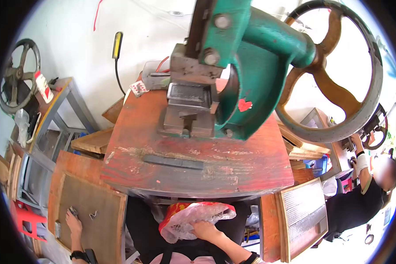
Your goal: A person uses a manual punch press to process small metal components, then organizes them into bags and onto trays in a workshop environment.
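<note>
My left hand (74, 224) is over a wood-framed tray (92, 198) at the lower left, its fingers closed on small silvery metal pieces (73, 211). Another small metal bit (93, 215) lies on the tray to the right of that hand, and a short row of metal pieces (57, 229) rests along its left edge. A red and clear plastic bag (176, 226) sits on my lap. My right hand (204, 230) grips the bag's near side; the fingertips are partly hidden in the plastic.
Ahead, a green hand press (264, 75) with a large handwheel (369, 101) stands on a worn red table (251, 163). A flat dark bar (174, 162) lies near its front. Framed trays (306, 215) are stacked at right. A co-worker (361, 202) works at far right.
</note>
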Motion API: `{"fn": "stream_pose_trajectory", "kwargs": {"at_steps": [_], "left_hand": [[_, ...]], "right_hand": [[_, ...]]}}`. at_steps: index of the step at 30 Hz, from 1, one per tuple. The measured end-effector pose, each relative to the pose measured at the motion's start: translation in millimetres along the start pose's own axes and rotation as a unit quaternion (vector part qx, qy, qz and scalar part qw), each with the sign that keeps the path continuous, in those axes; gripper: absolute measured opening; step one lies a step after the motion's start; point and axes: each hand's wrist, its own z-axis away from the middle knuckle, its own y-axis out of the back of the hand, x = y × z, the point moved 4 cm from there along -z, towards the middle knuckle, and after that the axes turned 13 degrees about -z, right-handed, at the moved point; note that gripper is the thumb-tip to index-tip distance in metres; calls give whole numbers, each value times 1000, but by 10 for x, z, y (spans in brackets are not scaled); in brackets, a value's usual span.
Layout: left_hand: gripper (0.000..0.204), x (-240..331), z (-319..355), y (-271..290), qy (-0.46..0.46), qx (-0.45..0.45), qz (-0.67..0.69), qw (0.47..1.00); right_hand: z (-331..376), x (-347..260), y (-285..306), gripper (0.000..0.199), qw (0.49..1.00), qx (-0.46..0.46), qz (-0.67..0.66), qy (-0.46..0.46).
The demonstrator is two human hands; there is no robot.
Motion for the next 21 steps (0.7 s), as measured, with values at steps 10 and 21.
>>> {"fn": "stream_pose_trajectory", "kwargs": {"at_steps": [10, 21], "left_hand": [[36, 1158, 1092, 1853, -8, -98, 544, 833], [38, 4712, 2208, 3532, -725, 122, 191, 651]], "right_hand": [[891, -12, 1326, 17, 886, 333, -192, 259], [1276, -461, 2267, 91, 796, 501, -107, 323]]}}
